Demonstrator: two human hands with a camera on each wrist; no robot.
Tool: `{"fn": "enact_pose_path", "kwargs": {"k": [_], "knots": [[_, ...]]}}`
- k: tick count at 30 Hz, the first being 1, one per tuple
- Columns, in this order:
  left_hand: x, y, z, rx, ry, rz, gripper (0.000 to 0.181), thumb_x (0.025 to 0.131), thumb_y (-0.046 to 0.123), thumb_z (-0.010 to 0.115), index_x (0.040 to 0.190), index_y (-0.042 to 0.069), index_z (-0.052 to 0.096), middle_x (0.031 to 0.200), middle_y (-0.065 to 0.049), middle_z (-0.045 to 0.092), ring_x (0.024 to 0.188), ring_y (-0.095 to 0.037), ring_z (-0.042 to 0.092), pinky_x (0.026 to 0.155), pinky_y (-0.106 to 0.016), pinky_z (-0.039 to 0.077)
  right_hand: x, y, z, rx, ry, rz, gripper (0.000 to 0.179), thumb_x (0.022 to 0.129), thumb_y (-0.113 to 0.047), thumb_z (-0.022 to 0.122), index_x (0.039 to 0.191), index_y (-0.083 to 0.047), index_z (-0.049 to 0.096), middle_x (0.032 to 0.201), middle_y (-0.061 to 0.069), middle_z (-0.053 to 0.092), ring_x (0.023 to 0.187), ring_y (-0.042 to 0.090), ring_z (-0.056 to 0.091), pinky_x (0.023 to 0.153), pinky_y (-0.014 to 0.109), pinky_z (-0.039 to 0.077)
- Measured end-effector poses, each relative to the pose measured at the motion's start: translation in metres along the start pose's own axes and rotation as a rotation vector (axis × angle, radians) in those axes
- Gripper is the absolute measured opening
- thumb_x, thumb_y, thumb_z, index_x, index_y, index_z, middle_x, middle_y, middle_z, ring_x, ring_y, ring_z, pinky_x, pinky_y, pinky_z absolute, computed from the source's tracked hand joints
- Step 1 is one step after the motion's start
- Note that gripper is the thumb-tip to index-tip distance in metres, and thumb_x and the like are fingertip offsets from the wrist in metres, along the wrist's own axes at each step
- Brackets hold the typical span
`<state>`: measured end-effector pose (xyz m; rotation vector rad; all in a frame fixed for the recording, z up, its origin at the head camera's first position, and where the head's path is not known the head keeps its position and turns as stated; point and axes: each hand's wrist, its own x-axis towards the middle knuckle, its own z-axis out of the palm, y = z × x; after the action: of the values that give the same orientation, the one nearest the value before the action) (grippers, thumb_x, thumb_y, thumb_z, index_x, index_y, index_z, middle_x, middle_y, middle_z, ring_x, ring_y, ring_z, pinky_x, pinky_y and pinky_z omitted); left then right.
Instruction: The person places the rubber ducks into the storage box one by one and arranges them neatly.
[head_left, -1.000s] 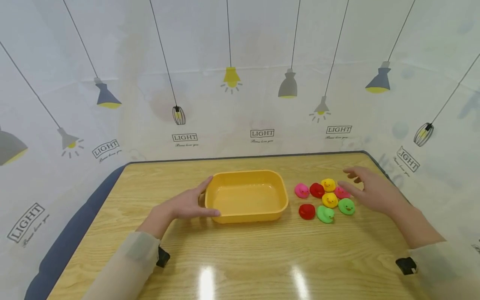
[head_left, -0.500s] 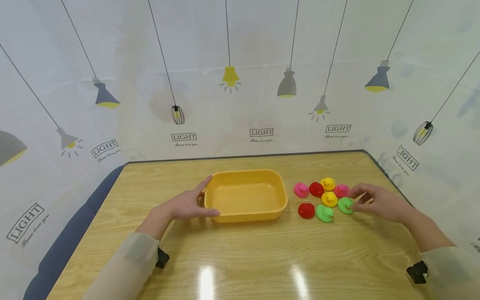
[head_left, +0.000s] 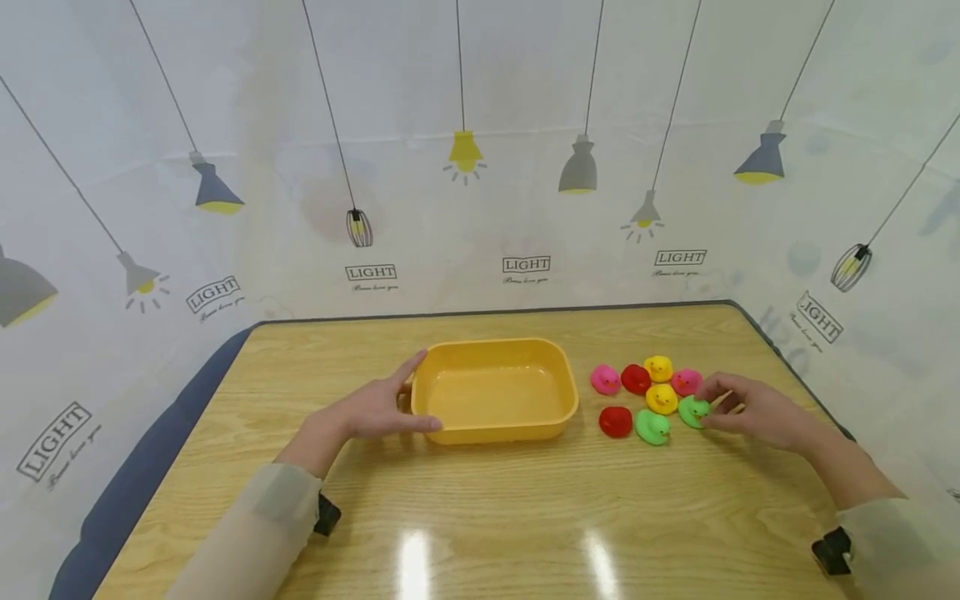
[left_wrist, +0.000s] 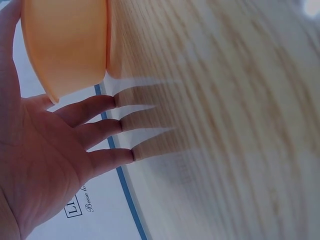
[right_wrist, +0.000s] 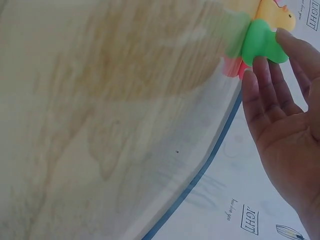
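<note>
- The right hand (head_left: 765, 408) has thumb and fingers curved about the rightmost green duck (head_left: 690, 410), seemingly pinching it; how firmly, I cannot tell. The duck sits on the worktop (head_left: 525, 500), directly left of that palm.
- The duck is compact, with no marked long axis; its beak faces the person and somewhat right, toward the thumb. The right hand is far the nearer one.
- The left hand (head_left: 375, 408) is spread along the left end of the yellow tray (head_left: 495, 435), thumb on its near rim, forefinger at the far-left corner; the other fingers reach down to the worktop.
- Hard by the pinched duck are the right pink duck (head_left: 686, 382) beyond it, the near yellow duck (head_left: 662, 398) to its left, and the other green duck (head_left: 652, 427) left and nearer the person.
- Farther left are the far yellow duck (head_left: 658, 368), two red ducks (head_left: 636, 379) and the left pink duck (head_left: 605, 380).
- These neighbours stand between the pinched duck and the tray, whose long side runs left to right.
- Behind the worktop hangs a lamp-printed sheet (head_left: 412, 167).
</note>
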<state>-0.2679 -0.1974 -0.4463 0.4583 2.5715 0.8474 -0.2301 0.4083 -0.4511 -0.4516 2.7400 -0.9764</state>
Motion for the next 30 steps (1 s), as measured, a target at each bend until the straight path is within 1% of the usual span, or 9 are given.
{"fn": "enact_pose_path", "kwargs": {"k": [8, 13, 18, 23, 26, 28, 30], "knots": [[0.001, -0.001, 0.0, -0.011, 0.001, -0.008, 0.131, 0.083, 0.078, 0.082, 0.177, 0.043, -0.001, 0.169, -0.022, 0.049, 0.156, -0.047, 0.046, 0.128, -0.071, 0.033, 0.003, -0.002, 0.003, -0.024, 0.01, 0.042, 0.034, 0.099, -0.026, 0.084, 0.124, -0.012, 0.066, 0.122, 0.008, 0.07, 0.097, 0.011, 0.064, 0.075, 0.026, 0.058], [0.001, -0.002, 0.001, -0.01, 0.005, -0.009, 0.13, 0.083, 0.078, 0.082, 0.177, 0.043, -0.002, 0.169, -0.022, 0.049, 0.156, -0.047, 0.046, 0.128, -0.071, 0.033, 0.004, -0.003, 0.005, -0.049, 0.021, 0.044, 0.035, 0.098, -0.027, 0.085, 0.123, -0.012, 0.066, 0.12, 0.007, 0.07, 0.098, 0.013, 0.064, 0.075, 0.025, 0.058], [0.002, -0.003, 0.002, -0.005, 0.006, -0.004, 0.13, 0.083, 0.079, 0.081, 0.176, 0.043, -0.002, 0.169, -0.022, 0.049, 0.156, -0.047, 0.047, 0.128, -0.07, 0.033, 0.0, -0.006, 0.005, -0.054, 0.045, 0.034, 0.035, 0.1, -0.025, 0.084, 0.125, -0.009, 0.066, 0.119, 0.008, 0.07, 0.094, 0.008, 0.064, 0.075, 0.025, 0.059], [0.002, -0.002, 0.002, 0.0, 0.003, -0.005, 0.132, 0.082, 0.081, 0.08, 0.177, 0.043, -0.003, 0.169, -0.022, 0.05, 0.155, -0.046, 0.048, 0.128, -0.07, 0.034, -0.006, -0.014, 0.003, -0.07, 0.109, -0.015, 0.033, 0.1, -0.021, 0.083, 0.126, -0.009, 0.067, 0.119, 0.008, 0.07, 0.09, 0.003, 0.062, 0.073, 0.025, 0.057], [0.002, -0.001, 0.001, -0.003, 0.006, -0.003, 0.133, 0.081, 0.081, 0.081, 0.177, 0.042, -0.003, 0.173, -0.022, 0.043, 0.157, -0.046, 0.045, 0.129, -0.071, 0.032, -0.006, -0.024, 0.002, -0.067, 0.14, -0.067, 0.031, 0.1, -0.019, 0.083, 0.127, -0.01, 0.067, 0.119, 0.007, 0.07, 0.09, 0.004, 0.061, 0.073, 0.024, 0.056], [0.001, 0.0, 0.001, 0.0, 0.011, 0.003, 0.133, 0.081, 0.081, 0.081, 0.177, 0.041, -0.003, 0.175, -0.021, 0.04, 0.159, -0.047, 0.042, 0.129, -0.071, 0.031, -0.004, -0.033, 0.003, -0.055, 0.161, -0.114, 0.031, 0.1, -0.016, 0.083, 0.127, -0.011, 0.068, 0.116, 0.005, 0.07, 0.089, 0.006, 0.061, 0.073, 0.024, 0.056], [0.001, -0.001, 0.001, -0.003, 0.014, 0.011, 0.133, 0.082, 0.081, 0.081, 0.177, 0.039, -0.002, 0.175, -0.02, 0.04, 0.159, -0.046, 0.043, 0.13, -0.07, 0.031, 0.0, -0.042, 0.005, -0.04, 0.18, -0.161, 0.03, 0.099, -0.013, 0.084, 0.125, -0.011, 0.069, 0.113, 0.003, 0.07, 0.088, 0.008, 0.062, 0.073, 0.024, 0.056]]}}
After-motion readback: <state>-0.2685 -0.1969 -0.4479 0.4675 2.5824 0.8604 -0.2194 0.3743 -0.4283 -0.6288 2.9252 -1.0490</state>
